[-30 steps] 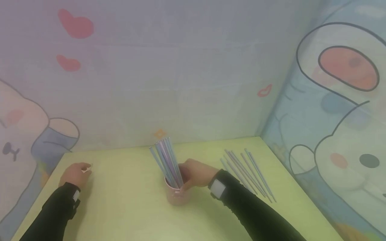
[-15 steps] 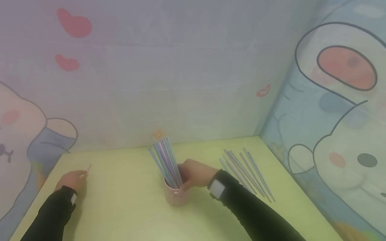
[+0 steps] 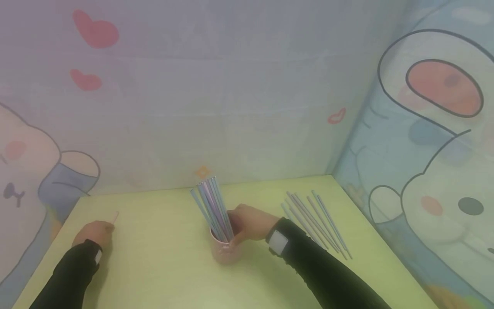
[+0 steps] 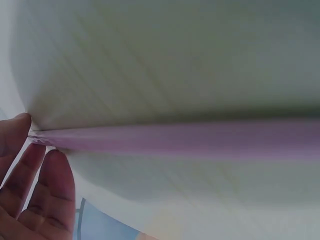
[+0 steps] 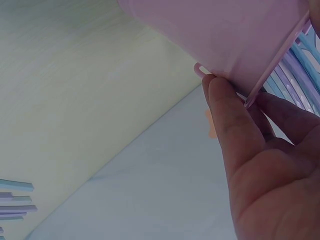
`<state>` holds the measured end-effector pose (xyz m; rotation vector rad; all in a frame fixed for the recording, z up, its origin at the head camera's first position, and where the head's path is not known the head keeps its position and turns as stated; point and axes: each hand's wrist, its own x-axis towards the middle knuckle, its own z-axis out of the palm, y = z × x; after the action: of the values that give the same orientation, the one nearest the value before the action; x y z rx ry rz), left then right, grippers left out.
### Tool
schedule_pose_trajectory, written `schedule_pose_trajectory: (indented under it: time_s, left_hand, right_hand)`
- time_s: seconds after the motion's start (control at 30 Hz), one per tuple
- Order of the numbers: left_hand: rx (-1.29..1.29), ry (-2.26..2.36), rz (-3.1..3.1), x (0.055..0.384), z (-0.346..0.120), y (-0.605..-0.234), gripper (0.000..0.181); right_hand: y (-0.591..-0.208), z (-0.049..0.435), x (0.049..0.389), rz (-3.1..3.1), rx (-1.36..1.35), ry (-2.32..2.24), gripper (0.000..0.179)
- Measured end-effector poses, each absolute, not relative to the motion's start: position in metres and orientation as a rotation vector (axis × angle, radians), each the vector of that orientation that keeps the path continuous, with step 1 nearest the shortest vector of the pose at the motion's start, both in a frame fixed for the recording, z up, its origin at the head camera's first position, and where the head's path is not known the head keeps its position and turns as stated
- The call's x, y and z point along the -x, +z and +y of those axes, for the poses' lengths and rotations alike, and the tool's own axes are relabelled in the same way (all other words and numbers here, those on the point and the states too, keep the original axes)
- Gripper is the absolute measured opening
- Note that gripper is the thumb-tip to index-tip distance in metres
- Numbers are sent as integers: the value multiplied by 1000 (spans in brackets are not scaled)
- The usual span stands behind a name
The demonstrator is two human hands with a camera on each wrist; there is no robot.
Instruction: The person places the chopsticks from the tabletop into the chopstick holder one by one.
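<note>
My left hand (image 3: pixel 92 234) is at the left side of the table, pinching a thin pink strip (image 3: pixel 115 217) whose tip bends into a small hook. In the left wrist view the pink strip (image 4: pixel 200 139) runs from the thumb and fingertips across to the right edge. My right hand (image 3: pixel 252 221) grips a small pink pail (image 3: pixel 225 255) by its rim, fingers outside and inside near a small loop (image 5: pixel 199 69) on the pail's side. Slim blue and purple sticks (image 3: pixel 214 210) stand in the pail, leaning to the left.
Several loose sticks (image 3: pixel 316 223) lie fanned out on the yellow table (image 3: pixel 162 257), right of the pail and partly behind my right sleeve. A pale printed backdrop (image 3: pixel 231 107) rises at the table's back edge, and another printed panel (image 3: pixel 417 171) stands along the right.
My left hand has shifted slightly toward me and turned the pink strip, so its hooked end points up and away from the hand. The right hand and pail stay in place.
</note>
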<state>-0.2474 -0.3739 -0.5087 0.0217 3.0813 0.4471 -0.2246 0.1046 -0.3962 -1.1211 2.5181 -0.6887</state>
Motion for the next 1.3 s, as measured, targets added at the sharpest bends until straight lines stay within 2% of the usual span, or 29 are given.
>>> schedule_pose_trajectory:
  time_s: [0.4,0.73,1.3]
  left_hand:
    - [21,559,3103,245,-365,-511,21]
    - [-5,665,3112,247,-343,-499,46]
    - [-123,1213,2966,237,-280,-428,48]
  right_hand:
    - [-393,105,222,2494,1147,-722,49]
    - [-395,105,222,2504,1153,-698,48]
    - [-395,108,223,2515,1159,-698,49]
